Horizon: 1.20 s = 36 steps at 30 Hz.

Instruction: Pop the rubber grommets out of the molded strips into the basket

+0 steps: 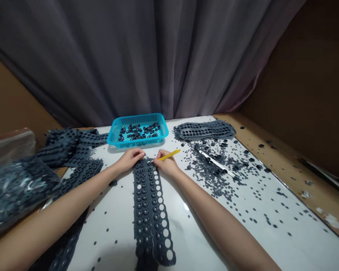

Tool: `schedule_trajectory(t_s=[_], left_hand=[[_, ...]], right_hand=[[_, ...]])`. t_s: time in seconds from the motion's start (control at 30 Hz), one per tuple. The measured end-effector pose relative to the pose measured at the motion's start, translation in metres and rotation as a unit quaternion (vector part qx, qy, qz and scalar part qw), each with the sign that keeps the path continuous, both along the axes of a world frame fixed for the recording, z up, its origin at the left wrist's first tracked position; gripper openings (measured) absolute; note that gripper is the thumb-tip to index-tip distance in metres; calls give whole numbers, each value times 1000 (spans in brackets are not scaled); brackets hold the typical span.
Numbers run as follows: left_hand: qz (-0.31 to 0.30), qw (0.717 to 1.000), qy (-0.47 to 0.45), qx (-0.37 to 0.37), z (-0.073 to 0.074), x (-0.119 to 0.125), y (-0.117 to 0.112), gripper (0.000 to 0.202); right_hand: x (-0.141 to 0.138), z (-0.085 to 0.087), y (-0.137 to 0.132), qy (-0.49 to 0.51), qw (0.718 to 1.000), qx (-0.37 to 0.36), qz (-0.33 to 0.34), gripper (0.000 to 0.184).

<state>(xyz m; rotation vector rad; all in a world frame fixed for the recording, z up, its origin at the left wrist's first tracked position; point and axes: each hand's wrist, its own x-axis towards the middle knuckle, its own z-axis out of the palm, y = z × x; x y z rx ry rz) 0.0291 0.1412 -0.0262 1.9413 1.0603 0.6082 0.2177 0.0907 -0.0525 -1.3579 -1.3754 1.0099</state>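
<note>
My left hand (131, 159) is closed in a pinch at the top left corner of a dark rubber sheet (148, 195) moulded with rows of rings. A small dark bit shows at its fingertips, too small to name. In my right hand (166, 162) is a slim yellow pen-like tool (170, 155), its back end pointing up and right; its tip is hidden by the fingers at the sheet's top right corner. Open round holes run down the sheet's right edge, and one more shows on its left side. The sheet lies lengthwise towards me on the white tabletop (115, 210).
Behind my hands stands a blue basket (137, 142) with small black rings. Stacked perforated strips (205, 130) lie back right, near scattered black discs (214, 177) and a white-silver stick (217, 163). More ringed sheets (70, 150) and a clear bag (19, 192) of dark pieces are left.
</note>
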Motion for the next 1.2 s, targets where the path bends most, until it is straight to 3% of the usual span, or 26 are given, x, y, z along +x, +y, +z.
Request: schedule_trajectory(t_s=[0.13,0.27,0.43,0.7,0.77,0.9,0.97,1.07,1.2], left_hand=[[23,995,-69,-68,9,-4,-9,42],[48,983,-131,-117,31,-2,-34,50],[60,912,-306,-267,56,9,-67,32],[101,901,-271,-324,67,23,-96,44],[126,875,-289,-366,71,27,-101,44],[162,781,-379,-470,78,33,-109,44],[168,750,-407,-494,80,35,-111,44],[185,723,-424,-513,80,36,-114,45],[221,719,-413,-513,78,35,-115,44]], right_hand=[[0,-1,1,9,1000,-2,1,14],[0,-4,2,16,1000,-4,-3,14],[0,-3,2,21,1000,-12,-4,14],[0,-2,2,26,999,-19,-4,14],[0,-3,3,28,999,-19,-4,14],[-1,-2,3,34,999,-20,-2,14],[0,-1,3,36,999,-21,-2,13],[0,0,2,39,999,-22,-3,12],[0,1,2,47,999,-21,-8,14]])
